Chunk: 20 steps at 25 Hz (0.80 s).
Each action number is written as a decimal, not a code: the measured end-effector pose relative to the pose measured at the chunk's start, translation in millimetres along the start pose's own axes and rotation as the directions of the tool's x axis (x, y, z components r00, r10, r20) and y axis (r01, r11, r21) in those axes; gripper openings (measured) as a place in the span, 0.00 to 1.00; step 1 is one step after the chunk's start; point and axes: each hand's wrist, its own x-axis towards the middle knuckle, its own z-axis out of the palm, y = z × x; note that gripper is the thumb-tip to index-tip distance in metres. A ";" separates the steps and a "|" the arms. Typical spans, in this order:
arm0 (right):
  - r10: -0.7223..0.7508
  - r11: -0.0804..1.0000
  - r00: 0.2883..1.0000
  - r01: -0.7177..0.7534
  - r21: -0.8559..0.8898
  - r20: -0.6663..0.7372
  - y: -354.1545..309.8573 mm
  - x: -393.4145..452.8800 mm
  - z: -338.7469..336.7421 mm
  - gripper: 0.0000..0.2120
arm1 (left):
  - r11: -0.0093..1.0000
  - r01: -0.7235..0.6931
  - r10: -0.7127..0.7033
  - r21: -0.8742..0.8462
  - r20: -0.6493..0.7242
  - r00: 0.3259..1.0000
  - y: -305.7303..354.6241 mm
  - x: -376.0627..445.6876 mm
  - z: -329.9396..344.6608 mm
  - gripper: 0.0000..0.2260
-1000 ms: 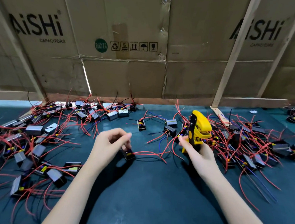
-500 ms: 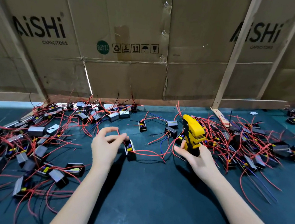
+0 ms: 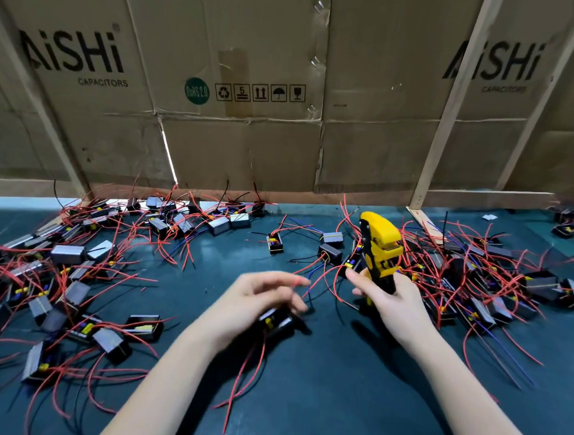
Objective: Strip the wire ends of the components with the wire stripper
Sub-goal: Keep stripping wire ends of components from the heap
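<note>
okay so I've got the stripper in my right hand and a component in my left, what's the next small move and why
Probably feed one red wire end into the stripper head. The right hand holds the tool upright, and the left hand, blurred, holds the component beside it, wires loose.

**Legible Markings**

Left cardboard panel [image 3: 84, 74]: "AiSHi", with "CAPACITORS" beneath. Right cardboard panel [image 3: 495, 79]: "AiSHi" again, with a blurred "CAPACITORS" beneath. Centre panel: green round sticker [image 3: 197, 90] reading "RoHS 2.0"; row of handling symbols [image 3: 259, 92], recycling, stacking limit "5", this-way-up arrows, umbrella, fragile glass.
</note>
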 end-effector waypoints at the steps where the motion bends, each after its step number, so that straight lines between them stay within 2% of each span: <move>1: -0.033 0.990 0.998 0.026 -0.141 -0.050 0.7 0.1 -1.3 0.22 | 0.998 0.026 -0.028 0.053 0.023 0.999 -2.2 -0.9 6.5 0.08; 2: -0.090 0.947 0.991 0.056 -0.317 -0.095 1.2 -0.3 -2.7 0.22 | 0.996 0.048 -0.049 0.081 0.013 0.999 -4.7 -1.8 10.6 0.05; 4: -0.221 0.771 0.967 0.091 -0.630 -0.131 0.7 -1.9 -3.9 0.21 | 0.989 0.039 -0.033 0.142 -0.047 0.998 -5.6 -1.4 13.3 0.02; 6: -0.271 0.620 0.954 0.071 -0.782 -0.129 2.5 -1.1 -3.1 0.21 | 0.988 -0.008 0.024 0.154 -0.103 0.994 -4.2 -0.2 13.9 0.03; 10: -0.284 0.507 0.941 -0.014 -0.862 -0.182 8.4 3.0 1.3 0.22 | 0.997 0.004 0.010 0.073 -0.187 0.982 -2.5 0.0 16.3 0.06; 14: -0.311 0.373 0.930 -0.072 -0.925 -0.198 9.9 6.6 5.8 0.24 | 0.996 -0.013 0.027 0.086 -0.162 0.986 1.8 -0.4 14.7 0.05; 20: -0.364 0.287 0.926 0.010 -0.958 -0.099 5.5 3.9 19.7 0.26 | 0.996 0.009 0.012 0.083 -0.241 0.970 1.2 -0.5 19.5 0.08</move>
